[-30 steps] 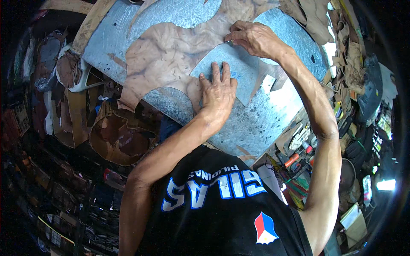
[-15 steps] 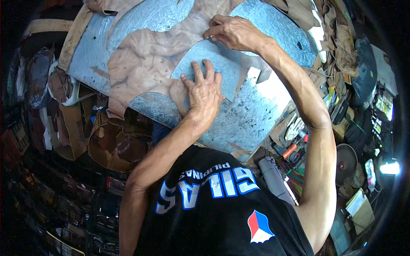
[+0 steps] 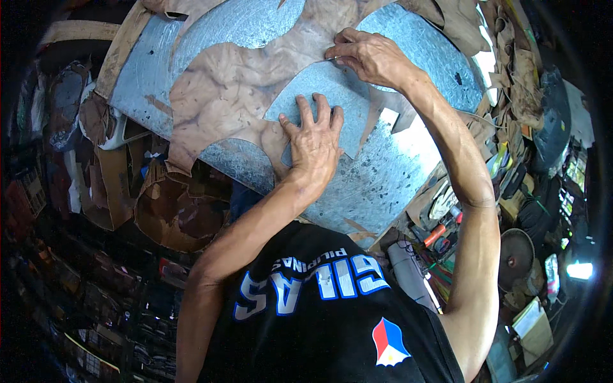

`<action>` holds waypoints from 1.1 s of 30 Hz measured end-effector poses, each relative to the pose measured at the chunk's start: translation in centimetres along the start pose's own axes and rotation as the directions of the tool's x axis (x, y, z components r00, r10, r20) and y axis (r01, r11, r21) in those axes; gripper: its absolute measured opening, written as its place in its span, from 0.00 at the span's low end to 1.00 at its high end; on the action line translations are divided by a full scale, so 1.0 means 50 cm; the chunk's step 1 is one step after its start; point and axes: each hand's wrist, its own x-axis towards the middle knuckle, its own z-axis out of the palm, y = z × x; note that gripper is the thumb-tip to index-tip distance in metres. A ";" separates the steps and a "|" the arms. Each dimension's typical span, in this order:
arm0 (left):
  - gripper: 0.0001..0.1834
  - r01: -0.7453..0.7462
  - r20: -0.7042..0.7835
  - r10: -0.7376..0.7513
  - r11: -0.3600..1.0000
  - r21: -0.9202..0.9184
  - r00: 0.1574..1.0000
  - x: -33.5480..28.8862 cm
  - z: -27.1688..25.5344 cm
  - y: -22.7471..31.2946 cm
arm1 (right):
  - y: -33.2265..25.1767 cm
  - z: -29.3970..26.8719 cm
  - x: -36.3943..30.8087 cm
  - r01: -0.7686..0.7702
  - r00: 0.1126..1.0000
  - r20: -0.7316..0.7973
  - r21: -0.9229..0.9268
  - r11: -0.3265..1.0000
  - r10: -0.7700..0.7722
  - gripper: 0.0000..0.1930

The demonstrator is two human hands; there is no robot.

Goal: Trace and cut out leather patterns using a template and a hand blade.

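My left hand lies with fingers spread on a flat grey-blue pattern piece, pressing it onto a brown leather hide. The piece has a curved upper edge and a pointed left corner. At that upper edge my right hand is closed in a pinch around a small thin metal tool. Only the tool's shiny tip shows; the rest is hidden by the fingers. Beneath the hide is a scratched metal sheet, visible through large curved gaps in the leather.
Leather scraps are heaped along the right side. An orange-handled tool and other clutter lie at the lower right. Left of the worktop stands an open cardboard box beside brown scraps. A round fan-like object sits farther right.
My right hand has moved slightly right along the upper edge of the pattern piece, still pinching the tool. My left hand stays on the piece. The whole view has shifted a little.
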 end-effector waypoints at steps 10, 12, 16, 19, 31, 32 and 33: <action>0.41 -0.009 0.012 0.009 1.000 -0.021 1.000 0.000 -0.001 0.003 | 0.020 -0.014 -0.040 -0.051 0.999 0.004 -0.021 0.998 0.051 0.12; 0.41 -0.011 0.019 0.012 0.999 -0.030 1.000 -0.002 -0.003 0.002 | 0.024 -0.008 -0.043 -0.041 0.999 -0.013 -0.018 0.999 0.041 0.12; 0.42 -0.008 0.025 0.009 0.999 -0.035 1.000 -0.002 -0.001 0.004 | 0.019 0.003 -0.050 0.007 0.994 -0.109 0.009 1.000 -0.006 0.12; 0.42 -0.010 0.031 0.011 0.999 -0.035 0.999 -0.002 -0.002 0.005 | 0.006 0.017 -0.037 0.057 0.988 -0.148 0.053 0.997 -0.049 0.11; 0.41 -0.011 0.011 0.012 0.998 -0.062 1.000 -0.001 0.002 0.001 | 0.015 0.009 -0.049 0.038 0.994 -0.106 0.011 0.999 -0.037 0.13; 0.41 -0.012 0.012 0.012 0.998 -0.062 1.000 -0.001 0.002 0.001 | 0.013 0.009 -0.052 0.037 0.994 -0.106 0.011 0.999 -0.036 0.13; 0.42 -0.010 0.019 0.011 0.998 -0.055 1.000 -0.001 0.001 0.002 | 0.011 0.008 -0.055 -0.030 0.998 -0.060 0.015 0.999 0.031 0.13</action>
